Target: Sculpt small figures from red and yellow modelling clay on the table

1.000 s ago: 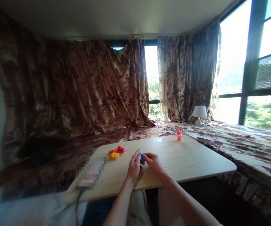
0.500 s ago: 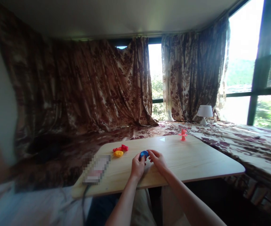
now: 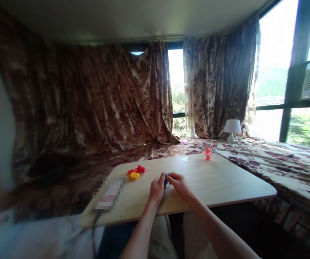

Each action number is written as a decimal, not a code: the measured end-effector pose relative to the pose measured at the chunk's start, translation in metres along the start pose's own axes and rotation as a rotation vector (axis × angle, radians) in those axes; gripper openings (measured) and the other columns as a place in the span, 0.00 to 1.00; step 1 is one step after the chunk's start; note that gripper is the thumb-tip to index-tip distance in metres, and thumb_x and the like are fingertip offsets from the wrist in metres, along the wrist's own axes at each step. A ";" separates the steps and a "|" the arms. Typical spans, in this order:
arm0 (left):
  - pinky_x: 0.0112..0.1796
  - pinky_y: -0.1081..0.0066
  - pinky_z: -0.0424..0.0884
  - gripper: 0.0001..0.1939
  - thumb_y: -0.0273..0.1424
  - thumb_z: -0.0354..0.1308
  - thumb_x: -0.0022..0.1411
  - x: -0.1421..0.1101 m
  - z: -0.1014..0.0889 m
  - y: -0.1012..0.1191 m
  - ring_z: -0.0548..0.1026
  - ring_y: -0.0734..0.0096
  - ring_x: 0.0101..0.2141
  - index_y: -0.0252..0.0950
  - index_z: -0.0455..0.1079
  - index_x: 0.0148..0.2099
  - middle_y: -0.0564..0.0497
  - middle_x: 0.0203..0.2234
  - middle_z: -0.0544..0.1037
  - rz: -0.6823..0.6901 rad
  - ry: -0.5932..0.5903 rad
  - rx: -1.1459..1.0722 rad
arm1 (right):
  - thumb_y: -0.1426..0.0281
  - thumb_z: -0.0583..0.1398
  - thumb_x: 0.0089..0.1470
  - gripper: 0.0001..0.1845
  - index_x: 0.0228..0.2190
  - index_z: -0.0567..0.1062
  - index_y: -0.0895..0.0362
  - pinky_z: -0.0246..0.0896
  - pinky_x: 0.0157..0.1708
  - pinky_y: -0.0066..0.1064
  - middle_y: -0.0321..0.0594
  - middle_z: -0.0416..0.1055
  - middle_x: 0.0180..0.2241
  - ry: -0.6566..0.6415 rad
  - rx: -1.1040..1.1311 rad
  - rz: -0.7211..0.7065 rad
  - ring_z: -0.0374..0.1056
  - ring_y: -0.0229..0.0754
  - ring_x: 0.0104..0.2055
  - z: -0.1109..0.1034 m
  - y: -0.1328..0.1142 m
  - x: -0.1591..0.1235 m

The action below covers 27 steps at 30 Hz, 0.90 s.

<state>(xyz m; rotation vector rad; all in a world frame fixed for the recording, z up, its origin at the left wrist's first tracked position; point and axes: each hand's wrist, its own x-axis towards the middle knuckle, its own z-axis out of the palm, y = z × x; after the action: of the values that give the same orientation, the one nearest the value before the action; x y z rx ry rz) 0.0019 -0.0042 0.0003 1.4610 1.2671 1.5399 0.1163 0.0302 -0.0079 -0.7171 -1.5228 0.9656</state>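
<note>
A small, rounded blue piece (image 3: pixel 166 178) is held between my two hands, just above the light wooden table (image 3: pixel 225 183). My left hand (image 3: pixel 157 187) is closed on its left side, with the thumb and fingers together. The fingertips of my right hand (image 3: pixel 179 182) pinch it from the right. Something small and dark red (image 3: pixel 165 187) shows just under the blue piece; I cannot tell whether they are joined. Most of the blue piece is covered by my fingers, so its exact kind is unclear.
Left of my hands lie a yellow lump (image 3: pixel 133 176) and a red lump (image 3: pixel 140 169). A pink-red figure (image 3: pixel 208 154) stands at the table's far edge. A blurred-out flat device (image 3: pixel 109 194) with a cable lies at left. Behind are a white lamp (image 3: pixel 232 128) and patterned curtains.
My hands have turned the blue piece about, showing its broader, curved face half a second ago and a narrow side now. My right fingers have come back onto it. The view has swung slightly.
</note>
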 end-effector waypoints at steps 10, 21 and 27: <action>0.19 0.76 0.61 0.21 0.47 0.50 0.54 0.004 -0.002 -0.010 0.64 0.76 0.17 0.32 0.69 0.34 0.56 0.16 0.66 -0.026 0.134 -0.085 | 0.63 0.60 0.43 0.19 0.37 0.77 0.59 0.63 0.27 0.29 0.43 0.74 0.32 0.010 0.046 0.123 0.68 0.40 0.30 0.005 -0.006 -0.004; 0.20 0.77 0.65 0.22 0.44 0.48 0.57 0.001 -0.001 -0.004 0.70 0.75 0.24 0.34 0.66 0.48 0.48 0.31 0.74 0.018 0.106 -0.038 | 0.62 0.61 0.42 0.15 0.28 0.79 0.60 0.62 0.26 0.29 0.40 0.74 0.24 0.021 0.001 0.049 0.66 0.38 0.25 0.007 -0.001 -0.002; 0.27 0.75 0.69 0.19 0.39 0.56 0.52 0.004 -0.001 -0.009 0.73 0.68 0.36 0.34 0.71 0.44 0.43 0.45 0.71 0.068 0.015 -0.031 | 0.57 0.60 0.41 0.19 0.23 0.77 0.61 0.57 0.22 0.28 0.39 0.71 0.19 0.119 0.009 0.103 0.62 0.36 0.20 0.002 0.007 0.002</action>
<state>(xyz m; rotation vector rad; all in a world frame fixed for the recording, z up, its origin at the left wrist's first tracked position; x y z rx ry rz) -0.0007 0.0020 -0.0070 1.4892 1.2076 1.6109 0.1131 0.0345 -0.0129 -0.8392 -1.3878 0.9883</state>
